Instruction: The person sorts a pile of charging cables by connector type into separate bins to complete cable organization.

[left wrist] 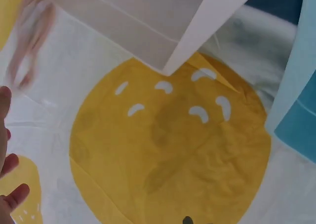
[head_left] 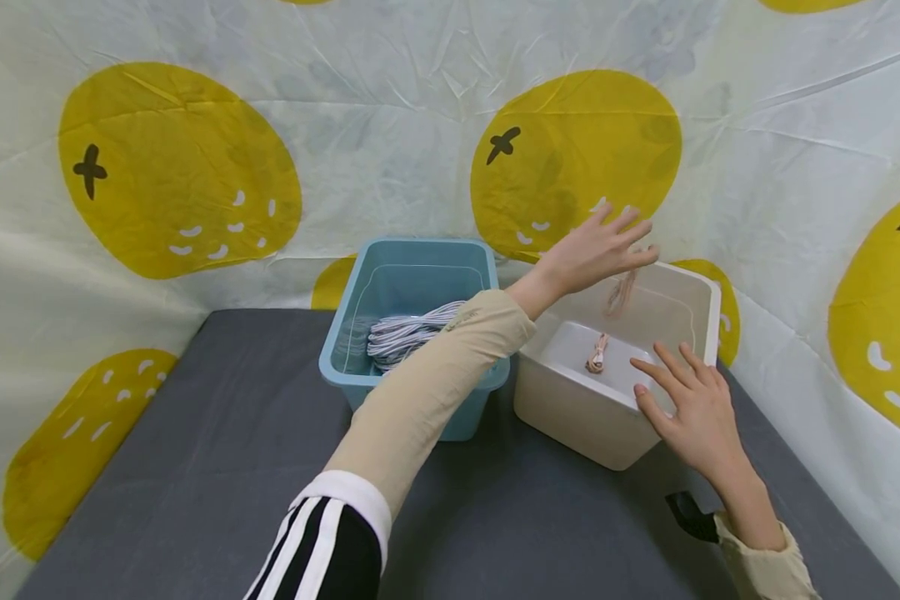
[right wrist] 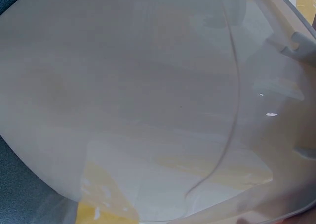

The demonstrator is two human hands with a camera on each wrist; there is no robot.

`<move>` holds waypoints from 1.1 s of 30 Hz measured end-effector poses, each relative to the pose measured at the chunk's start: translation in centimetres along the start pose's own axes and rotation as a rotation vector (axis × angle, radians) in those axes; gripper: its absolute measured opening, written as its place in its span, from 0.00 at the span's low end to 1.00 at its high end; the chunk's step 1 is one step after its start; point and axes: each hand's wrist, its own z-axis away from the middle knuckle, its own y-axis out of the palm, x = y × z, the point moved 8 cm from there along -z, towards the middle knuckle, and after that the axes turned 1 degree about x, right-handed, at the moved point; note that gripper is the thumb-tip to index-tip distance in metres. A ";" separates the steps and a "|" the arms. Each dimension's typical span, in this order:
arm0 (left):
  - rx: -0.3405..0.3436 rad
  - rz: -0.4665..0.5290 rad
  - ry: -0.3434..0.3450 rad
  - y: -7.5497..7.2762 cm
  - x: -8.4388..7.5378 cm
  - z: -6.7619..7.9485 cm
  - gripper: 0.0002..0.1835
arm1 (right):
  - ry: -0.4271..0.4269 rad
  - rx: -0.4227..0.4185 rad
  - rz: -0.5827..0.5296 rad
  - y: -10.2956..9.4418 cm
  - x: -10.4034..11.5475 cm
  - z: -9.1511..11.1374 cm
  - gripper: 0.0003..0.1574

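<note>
My left hand [head_left: 596, 250] is stretched over the far side of a cream-white bin [head_left: 581, 408], its fingers spread. Below those fingers a blurred pinkish loop of cord [head_left: 621, 293] hangs in mid-air inside the bin; the left wrist view shows this cord [left wrist: 32, 41] apart from the fingertips. On the bin's floor lies a small tied bundle of pinkish-brown cord [head_left: 597, 354]. My right hand [head_left: 693, 417] is at the bin's near right rim with fingers extended; whether it touches cannot be told. The right wrist view is filled by the bin's glossy wall [right wrist: 148, 95].
Left of the cream bin stands a blue bin [head_left: 420, 254] holding bundled white-grey cords [head_left: 408, 333], partly hidden by my left sleeve. Both bins sit on a dark grey tabletop [head_left: 195, 467]. A white curtain [head_left: 382, 167] with yellow fruit shapes surrounds the table.
</note>
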 end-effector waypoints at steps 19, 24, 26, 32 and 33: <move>-0.010 0.096 -0.030 0.6 0.4 2.5 0.17 | -0.004 0.006 0.002 0.1 0.0 0.0 0.20; 0.015 0.147 -0.036 0.3 1.0 4.5 0.14 | -0.005 0.014 -0.004 0.3 -0.1 0.0 0.21; 0.032 0.194 -0.054 0.2 1.6 5.5 0.15 | -0.004 0.017 -0.001 0.3 -0.1 0.0 0.21; 0.024 0.238 -0.106 -0.5 3.5 8.6 0.14 | -0.001 0.017 0.006 0.1 -0.1 0.0 0.20; 0.015 0.232 -0.111 -0.7 3.7 9.1 0.14 | 0.000 0.018 0.004 0.1 -0.2 0.0 0.20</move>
